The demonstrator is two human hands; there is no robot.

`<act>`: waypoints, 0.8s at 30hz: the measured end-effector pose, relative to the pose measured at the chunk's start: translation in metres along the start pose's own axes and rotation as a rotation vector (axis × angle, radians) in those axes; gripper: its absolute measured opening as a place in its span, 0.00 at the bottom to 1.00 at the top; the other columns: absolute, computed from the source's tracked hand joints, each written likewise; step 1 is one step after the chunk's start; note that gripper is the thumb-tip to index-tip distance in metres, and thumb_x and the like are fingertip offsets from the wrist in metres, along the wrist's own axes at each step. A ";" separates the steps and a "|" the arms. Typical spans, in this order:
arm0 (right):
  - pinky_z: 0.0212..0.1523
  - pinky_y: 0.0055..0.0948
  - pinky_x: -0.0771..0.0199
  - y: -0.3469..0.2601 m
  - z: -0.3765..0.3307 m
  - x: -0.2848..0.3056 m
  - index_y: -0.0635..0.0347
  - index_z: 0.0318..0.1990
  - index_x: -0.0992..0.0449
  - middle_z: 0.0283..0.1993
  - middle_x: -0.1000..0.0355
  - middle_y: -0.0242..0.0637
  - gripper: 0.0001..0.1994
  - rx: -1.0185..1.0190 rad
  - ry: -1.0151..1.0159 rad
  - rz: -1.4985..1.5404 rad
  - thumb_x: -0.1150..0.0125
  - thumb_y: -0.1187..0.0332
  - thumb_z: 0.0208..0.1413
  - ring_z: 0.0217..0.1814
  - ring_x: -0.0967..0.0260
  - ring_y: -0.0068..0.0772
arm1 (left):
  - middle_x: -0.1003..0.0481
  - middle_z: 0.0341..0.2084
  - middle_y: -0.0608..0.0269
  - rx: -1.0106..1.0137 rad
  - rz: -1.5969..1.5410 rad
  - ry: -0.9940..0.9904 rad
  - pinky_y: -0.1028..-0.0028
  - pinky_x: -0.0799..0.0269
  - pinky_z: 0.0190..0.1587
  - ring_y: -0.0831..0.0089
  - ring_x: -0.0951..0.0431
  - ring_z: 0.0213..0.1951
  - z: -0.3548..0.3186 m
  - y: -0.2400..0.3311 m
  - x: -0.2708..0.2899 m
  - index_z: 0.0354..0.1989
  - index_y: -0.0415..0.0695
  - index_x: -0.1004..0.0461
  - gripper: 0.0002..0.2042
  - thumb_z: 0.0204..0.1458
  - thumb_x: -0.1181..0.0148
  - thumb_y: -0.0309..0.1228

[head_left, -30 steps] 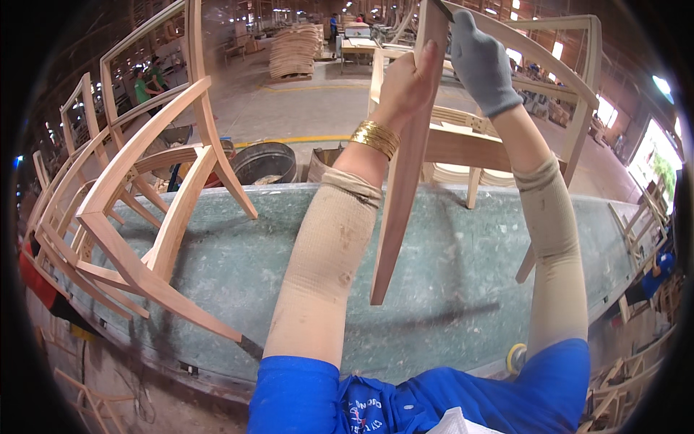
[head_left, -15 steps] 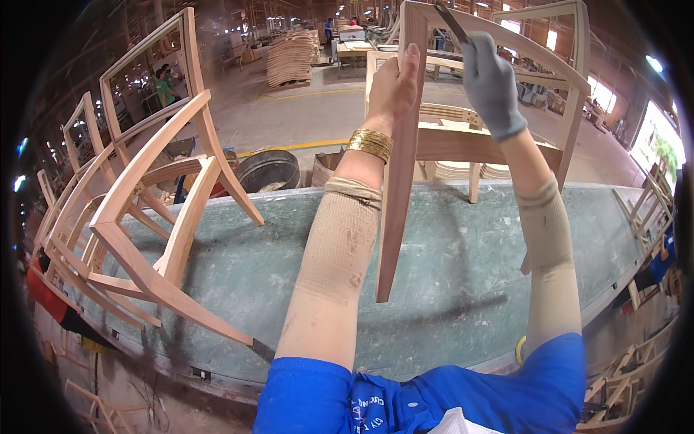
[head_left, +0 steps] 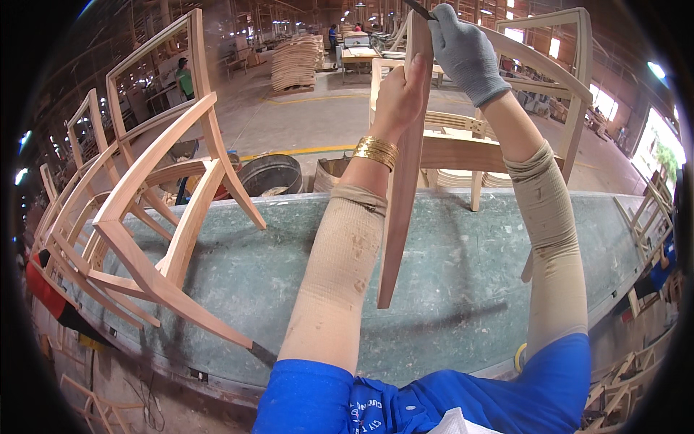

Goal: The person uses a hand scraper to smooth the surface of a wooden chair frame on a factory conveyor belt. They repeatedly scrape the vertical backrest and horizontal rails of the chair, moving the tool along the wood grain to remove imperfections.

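My left hand (head_left: 400, 95), bare with gold bangles at the wrist, grips a long pale wooden chair leg (head_left: 396, 217) held almost upright above the grey-green worktable (head_left: 463, 282). The leg belongs to an unfinished chair frame (head_left: 571, 79) that stands on the table behind my arms. My right hand (head_left: 463, 49), in a grey glove, is closed on a thin dark tool (head_left: 417, 8) at the top end of the leg. Both forearms wear beige sleeves.
Several unfinished wooden chair frames (head_left: 155, 231) lie tilted on the table's left end. Beyond the table are a dark round tub (head_left: 271, 173), stacked curved wood parts (head_left: 295, 61) and distant workers. More frames stand at the right edge (head_left: 640, 217).
The chair leg has swung more upright and shifted slightly right with both hands still on it. The gloved hand has stayed at the leg's top end.
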State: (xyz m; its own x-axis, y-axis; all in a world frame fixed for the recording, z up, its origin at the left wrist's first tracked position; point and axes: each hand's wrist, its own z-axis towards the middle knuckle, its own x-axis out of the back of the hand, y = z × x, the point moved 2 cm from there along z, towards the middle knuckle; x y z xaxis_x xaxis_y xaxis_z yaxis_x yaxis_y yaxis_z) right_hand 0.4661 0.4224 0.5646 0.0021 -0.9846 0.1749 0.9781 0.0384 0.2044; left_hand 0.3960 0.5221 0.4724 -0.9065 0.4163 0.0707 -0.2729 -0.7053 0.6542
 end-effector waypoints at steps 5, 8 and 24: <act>0.18 0.48 0.32 0.001 0.003 -0.002 0.58 0.37 0.36 0.16 0.33 0.49 0.05 -0.004 -0.050 -0.031 0.51 0.68 0.59 0.19 0.30 0.56 | 0.28 0.24 0.36 -0.014 0.013 0.001 0.57 0.35 0.36 0.43 0.28 0.31 0.002 -0.001 0.001 0.24 0.29 0.31 0.35 0.60 0.63 0.58; 0.18 0.47 0.32 0.003 0.003 -0.003 0.58 0.38 0.36 0.15 0.33 0.48 0.04 0.045 -0.015 -0.058 0.51 0.69 0.57 0.19 0.31 0.55 | 0.28 0.24 0.36 -0.011 0.007 -0.028 0.57 0.34 0.36 0.44 0.28 0.31 0.004 -0.001 0.000 0.25 0.30 0.31 0.35 0.60 0.62 0.57; 0.19 0.49 0.30 0.013 -0.027 -0.009 0.55 0.41 0.39 0.19 0.30 0.47 0.06 0.025 -0.117 -0.123 0.51 0.70 0.58 0.22 0.29 0.56 | 0.30 0.16 0.62 -0.034 0.049 -0.045 0.74 0.28 0.23 0.75 0.25 0.19 0.002 -0.007 0.003 0.25 0.39 0.34 0.30 0.61 0.63 0.57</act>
State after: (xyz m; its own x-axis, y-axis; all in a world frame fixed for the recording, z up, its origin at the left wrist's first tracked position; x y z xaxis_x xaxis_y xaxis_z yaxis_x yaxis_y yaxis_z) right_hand 0.4847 0.4274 0.5395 -0.1431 -0.9555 0.2579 0.9641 -0.0756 0.2546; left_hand 0.3961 0.5296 0.4690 -0.9039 0.4056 0.1358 -0.2402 -0.7440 0.6236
